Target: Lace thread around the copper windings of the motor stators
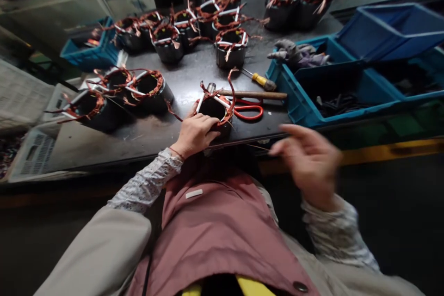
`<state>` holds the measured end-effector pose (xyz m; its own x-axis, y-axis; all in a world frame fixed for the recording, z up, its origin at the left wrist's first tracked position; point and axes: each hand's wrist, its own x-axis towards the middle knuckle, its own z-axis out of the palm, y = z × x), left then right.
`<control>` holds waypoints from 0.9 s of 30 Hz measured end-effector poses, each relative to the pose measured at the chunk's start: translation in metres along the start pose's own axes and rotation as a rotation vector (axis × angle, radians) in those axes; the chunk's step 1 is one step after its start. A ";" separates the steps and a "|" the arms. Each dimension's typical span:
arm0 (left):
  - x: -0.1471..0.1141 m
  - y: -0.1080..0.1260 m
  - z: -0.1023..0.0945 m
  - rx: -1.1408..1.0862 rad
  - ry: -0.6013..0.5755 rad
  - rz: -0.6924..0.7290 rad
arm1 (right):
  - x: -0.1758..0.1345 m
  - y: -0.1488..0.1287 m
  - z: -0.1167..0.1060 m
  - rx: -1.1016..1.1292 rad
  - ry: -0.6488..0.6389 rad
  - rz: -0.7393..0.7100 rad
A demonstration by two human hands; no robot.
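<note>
A motor stator [222, 127] with copper windings and white sleeves on top stands at the table's front edge. My left hand [196, 134] grips its near left rim, fingers bent over the edge. To the right of it and apart from it, my right hand [312, 162] is raised in front of the table edge, smeared by motion. Its thumb and forefinger point left, and a thin pale line runs near the thumb tip. Behind the stator lie a hammer with a wooden handle [256, 95], red-handled scissors [251, 112] and a yellow-handled screwdriver [263, 82].
Several more stators [231, 51] stand across the back of the dark table [197, 67], others [149, 90] at the left. Blue bins [333, 108] on the right hold dark parts, with grey gloves [298, 53] on one. A blue crate [90, 58] sits at the left.
</note>
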<state>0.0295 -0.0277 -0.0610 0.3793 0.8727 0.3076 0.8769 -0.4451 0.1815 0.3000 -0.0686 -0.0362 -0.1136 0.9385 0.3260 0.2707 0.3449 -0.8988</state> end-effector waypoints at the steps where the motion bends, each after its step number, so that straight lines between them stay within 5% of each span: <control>1: 0.000 0.002 0.001 -0.008 -0.001 -0.009 | 0.001 0.005 0.015 0.002 -0.054 -0.013; 5: -0.004 0.002 -0.008 -0.091 -0.029 -0.013 | 0.000 0.018 0.053 -0.206 -0.034 -0.225; 8: -0.008 -0.008 -0.017 -0.101 -0.028 -0.025 | -0.005 0.020 0.059 -0.389 0.097 -0.382; 11: -0.006 -0.017 -0.018 -0.051 -0.022 0.026 | -0.017 0.021 0.058 -0.423 0.053 -0.450; 18: 0.001 -0.005 -0.019 0.013 -0.010 0.096 | -0.043 0.025 0.058 -0.252 -0.033 -0.314; 24: -0.001 0.008 -0.023 0.101 0.093 0.534 | -0.045 0.026 0.051 -0.158 -0.077 -0.277; 27: 0.003 0.013 -0.023 0.131 0.122 0.650 | -0.035 0.025 0.054 -0.038 -0.247 -0.132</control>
<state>0.0352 -0.0351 -0.0362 0.8125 0.4033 0.4209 0.5134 -0.8371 -0.1890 0.2587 -0.0940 -0.0857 -0.3784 0.8553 0.3540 0.2730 0.4686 -0.8402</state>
